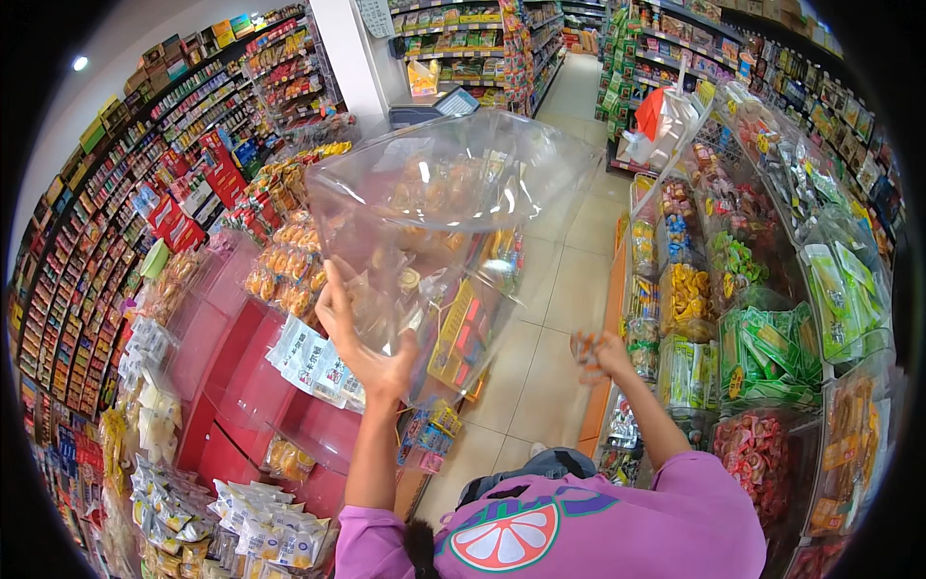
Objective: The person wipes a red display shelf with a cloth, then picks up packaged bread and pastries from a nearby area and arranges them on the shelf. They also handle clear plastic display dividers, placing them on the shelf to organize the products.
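My left hand grips the near left edge of a large transparent plastic display bin, lifted and tilted over the left-hand stand. Packaged bread and a yellow price strip show through its walls. My right hand is lower, over the aisle beside the right-hand stand, closed around a crumpled orange, grey and white striped cloth. Its fingers are blurred. Below my left hand, pale blue-and-white snack packets lie on the red display stand.
Bagged bread rolls and white snack packets fill parts of the left stand. To the right are bins of wrapped sweets and green packets. A tiled aisle runs between. A white pillar stands beyond.
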A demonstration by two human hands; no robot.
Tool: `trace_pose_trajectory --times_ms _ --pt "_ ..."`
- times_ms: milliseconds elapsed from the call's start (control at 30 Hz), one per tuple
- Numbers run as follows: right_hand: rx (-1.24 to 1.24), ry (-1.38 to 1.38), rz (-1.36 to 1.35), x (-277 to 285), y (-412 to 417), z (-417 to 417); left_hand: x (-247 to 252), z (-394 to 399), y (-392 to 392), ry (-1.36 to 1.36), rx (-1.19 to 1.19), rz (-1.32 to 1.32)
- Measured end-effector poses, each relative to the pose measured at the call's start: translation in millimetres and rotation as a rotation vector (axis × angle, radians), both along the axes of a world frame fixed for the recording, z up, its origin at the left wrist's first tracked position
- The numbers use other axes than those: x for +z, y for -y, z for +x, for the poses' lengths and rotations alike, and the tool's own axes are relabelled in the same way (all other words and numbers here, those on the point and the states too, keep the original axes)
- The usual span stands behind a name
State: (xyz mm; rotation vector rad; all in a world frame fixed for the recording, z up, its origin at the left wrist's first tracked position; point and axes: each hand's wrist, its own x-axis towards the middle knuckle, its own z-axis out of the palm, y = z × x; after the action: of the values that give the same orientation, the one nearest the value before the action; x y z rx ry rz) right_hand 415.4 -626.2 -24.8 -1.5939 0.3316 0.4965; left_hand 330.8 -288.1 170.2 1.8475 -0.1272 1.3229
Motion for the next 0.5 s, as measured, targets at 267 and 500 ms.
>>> trace_pose_trajectory --times_ms 267,500 --pt "0.054 0.781 -0.157 95 -54 2 14 13 -23 -0.328 -0.435 -0.363" --pt "-0.226 0.776 0.141 67 -76 -19 -6 17 -93 -0.226 -0.828 -0.793"
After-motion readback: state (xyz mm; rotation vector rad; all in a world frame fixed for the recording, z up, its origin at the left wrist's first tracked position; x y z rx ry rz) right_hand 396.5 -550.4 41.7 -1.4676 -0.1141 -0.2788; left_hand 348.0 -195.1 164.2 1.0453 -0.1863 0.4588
